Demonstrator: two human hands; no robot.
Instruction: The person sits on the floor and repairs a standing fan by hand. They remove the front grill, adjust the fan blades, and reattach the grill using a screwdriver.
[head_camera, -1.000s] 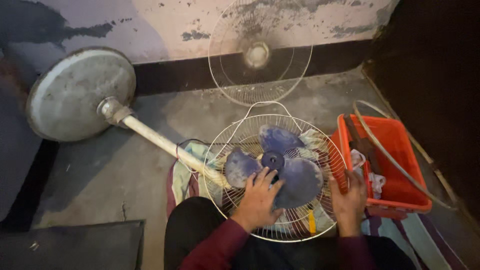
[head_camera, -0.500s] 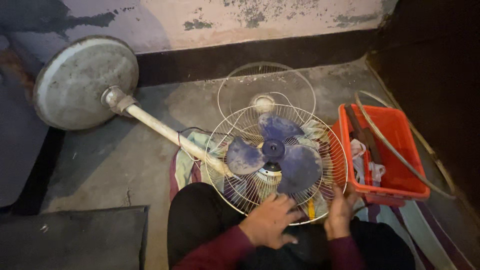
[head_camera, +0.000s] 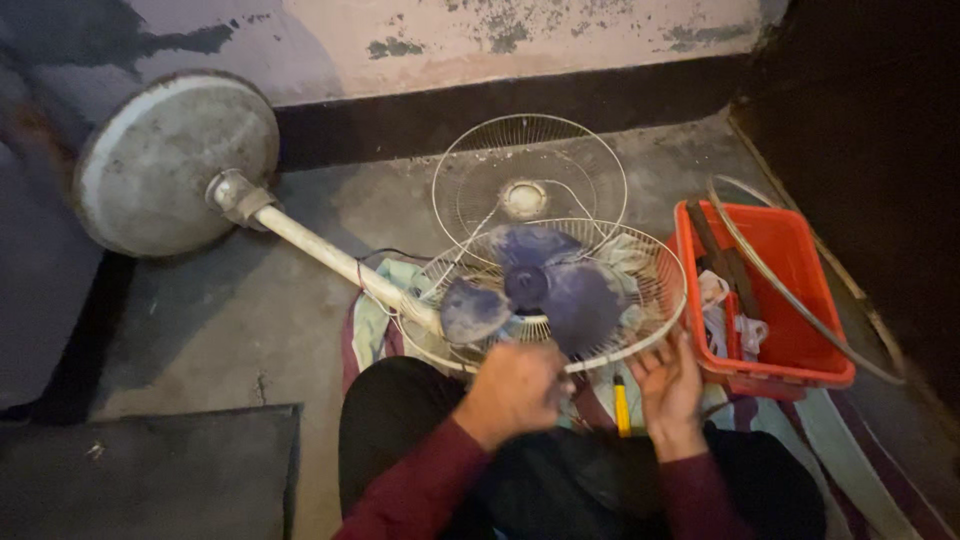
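We had laid the pedestal fan on its side on the concrete floor (head_camera: 200, 330), with its round base (head_camera: 175, 165) tipped up near the wall and the pole (head_camera: 330, 255) running down to the head. The rear guard (head_camera: 645, 265) faced upward with the blue blades (head_camera: 545, 290) exposed inside it. The detached front guard (head_camera: 530, 175) lay just beyond it, toward the wall.

Compared with one second earlier, our hands had come off the blades. At that point the left hand rested on the blade hub and the right hand held the guard rim beside the red crate (head_camera: 790, 300). Half a second later both hands had drawn back to the near rim. In the current view, the left hand (head_camera: 512, 388) was loosely closed at the near edge of the rear guard; motion blur prevented us from telling whether it gripped anything. The right hand (head_camera: 668, 385) was open, fingers spread, with the fingertips touching the guard rim from below.

We judged that work had shifted from the blade hub to the near rim of the guard. A yellow-handled tool (head_camera: 621, 403) lay between the hands, untouched, on the cloth (head_camera: 375, 320) under the fan head.
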